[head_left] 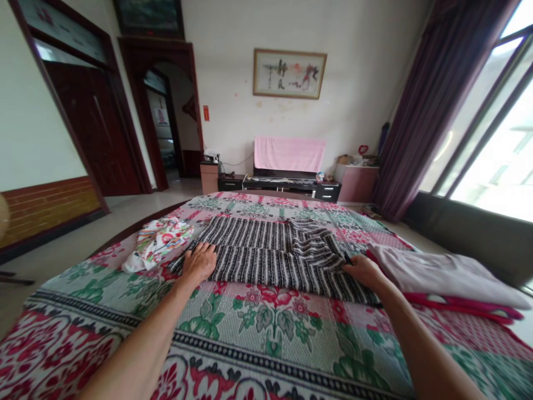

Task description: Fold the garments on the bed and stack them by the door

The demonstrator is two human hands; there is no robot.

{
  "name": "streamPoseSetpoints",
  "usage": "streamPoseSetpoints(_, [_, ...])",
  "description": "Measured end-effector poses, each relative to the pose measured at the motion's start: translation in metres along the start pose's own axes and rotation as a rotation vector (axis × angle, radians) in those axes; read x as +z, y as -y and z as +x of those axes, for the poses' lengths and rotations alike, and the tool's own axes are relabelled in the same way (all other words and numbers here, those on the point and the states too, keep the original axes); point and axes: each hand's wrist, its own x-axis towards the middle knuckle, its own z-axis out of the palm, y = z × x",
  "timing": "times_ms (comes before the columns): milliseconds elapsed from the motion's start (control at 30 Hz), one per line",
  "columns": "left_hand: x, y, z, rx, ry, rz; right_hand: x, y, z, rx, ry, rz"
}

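A black-and-white striped knit garment lies spread across the patterned cloth in front of me, its far right part bunched in folds. On the garment's left end rests my left hand, flat with its fingers stretched forward. At the right side my right hand pinches the fabric, and a small dark bit of it stands up at the fingertips. Past my left hand is a crumpled white piece of clothing with a colourful print.
Folded pale grey and red fabrics are stacked on the right. Beyond the cloth-covered surface, a low cabinet carries a screen draped with a pink cloth. A purple curtain hangs beside the window; doorways are on the left.
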Motion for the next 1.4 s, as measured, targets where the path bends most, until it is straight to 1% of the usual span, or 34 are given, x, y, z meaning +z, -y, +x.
streamPoseSetpoints(100, [0.001, 0.001, 0.001, -0.004, -0.008, -0.004, 0.002, 0.000, 0.000, 0.012, -0.050, 0.007])
streamPoseSetpoints(233, [0.002, 0.002, 0.001, 0.002, -0.009, 0.005, 0.001, 0.001, -0.002, 0.014, -0.083, -0.075])
streamPoseSetpoints(367, [0.001, 0.001, 0.000, 0.010, -0.021, 0.034, -0.003, 0.005, -0.006, 0.024, -0.061, -0.134])
streamPoseSetpoints(467, [0.001, 0.001, -0.001, 0.006, -0.026, 0.041, -0.005, 0.010, -0.010, 0.050, -0.034, -0.146])
streamPoseSetpoints(600, [-0.001, 0.000, 0.000, 0.001, -0.036, 0.030, -0.006, 0.014, -0.012, 0.046, 0.019, -0.140])
streamPoseSetpoints(833, [0.000, 0.001, 0.000, -0.005, -0.067, 0.007, -0.013, 0.011, -0.013, 0.045, 0.047, -0.107])
streamPoseSetpoints(967, [0.001, 0.002, 0.000, -0.023, -0.056, 0.010, -0.013, 0.010, -0.014, 0.038, 0.060, -0.138])
streamPoseSetpoints(1033, [0.000, 0.002, 0.001, -0.021, -0.044, 0.003, -0.011, 0.011, -0.015, 0.052, 0.037, -0.169])
streamPoseSetpoints(1100, [-0.002, 0.003, 0.001, -0.015, -0.038, -0.003, -0.009, 0.016, -0.018, 0.054, -0.041, -0.199])
streamPoseSetpoints(1167, [-0.006, 0.003, 0.001, -0.005, -0.040, -0.013, -0.008, 0.023, -0.022, -0.002, -0.126, -0.203])
streamPoseSetpoints(1233, [-0.011, 0.004, 0.001, 0.006, -0.054, -0.036, -0.009, 0.034, -0.027, -0.128, -0.158, -0.172])
streamPoseSetpoints(1300, [-0.017, 0.006, 0.002, 0.028, -0.073, -0.067, -0.012, 0.045, -0.033, -0.279, -0.100, -0.111])
streamPoseSetpoints(1333, [-0.020, 0.008, 0.003, 0.050, -0.074, -0.085, -0.014, 0.050, -0.036, -0.340, -0.048, -0.073])
streamPoseSetpoints(1400, [-0.028, 0.012, 0.004, 0.114, -0.046, -0.124, -0.019, 0.056, -0.043, -0.417, 0.086, 0.001])
